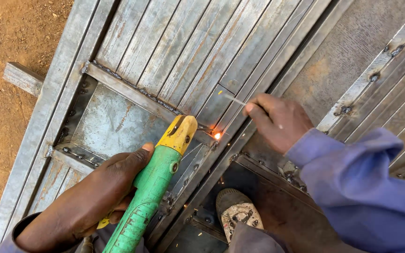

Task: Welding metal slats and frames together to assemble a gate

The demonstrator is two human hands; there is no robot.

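Note:
My left hand (87,197) grips a green welding electrode holder (148,192) with a yellow head (179,133). A short electrode runs from the head to a glowing orange spot (217,136) on a seam of the steel door frame (132,91). My right hand (277,119), in a blue sleeve, pinches a thin metal rod (233,98) whose free end points up-left, just above the glowing spot. My shoe (237,213) rests on a dark panel below.
The door (202,42) of grey ribbed sheet metal lies flat on red dirt (5,93). A short steel offcut (22,77) lies on the ground at left. Weld beads dot the frame bars at right (345,110).

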